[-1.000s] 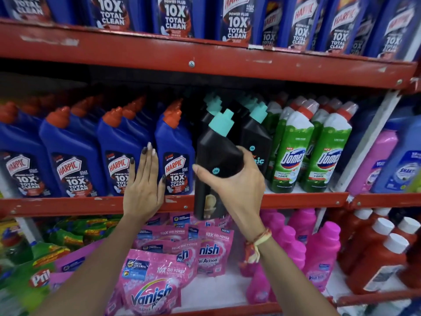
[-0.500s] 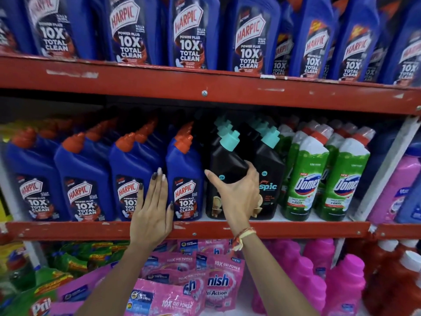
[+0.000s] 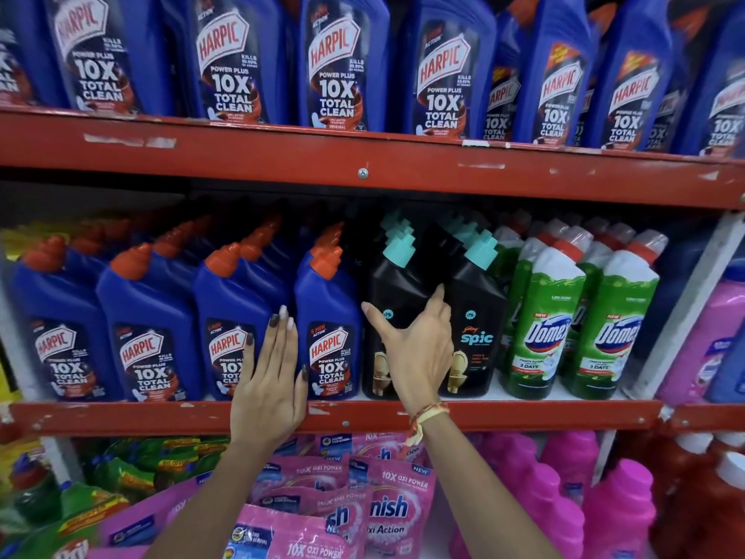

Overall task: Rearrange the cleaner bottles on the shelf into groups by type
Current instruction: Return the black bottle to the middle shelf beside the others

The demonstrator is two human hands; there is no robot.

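On the middle shelf (image 3: 524,415) stand rows of blue Harpic bottles (image 3: 149,316) on the left, black Spic bottles with teal caps in the centre and green Domex bottles (image 3: 544,316) on the right. My right hand (image 3: 419,349) spans the front of the left black Spic bottle (image 3: 397,284), thumb at its left edge and fingers at its right. That bottle stands upright on the shelf beside a second black Spic bottle (image 3: 479,316). My left hand (image 3: 270,381) lies flat, fingers together, against the fronts of two Harpic bottles and holds nothing.
The top shelf (image 3: 363,155) carries larger blue Harpic bottles (image 3: 334,62). Below are pink Vanish pouches (image 3: 387,510), pink bottles (image 3: 564,478), green packs (image 3: 121,470) and red bottles (image 3: 717,498). A white upright (image 3: 685,308) divides off pink and blue bottles at the right.
My right hand has carried the black bottle from in front of the shelf edge up and back onto the middle shelf, where it now stands upright. My left hand stayed by the Harpic bottles.
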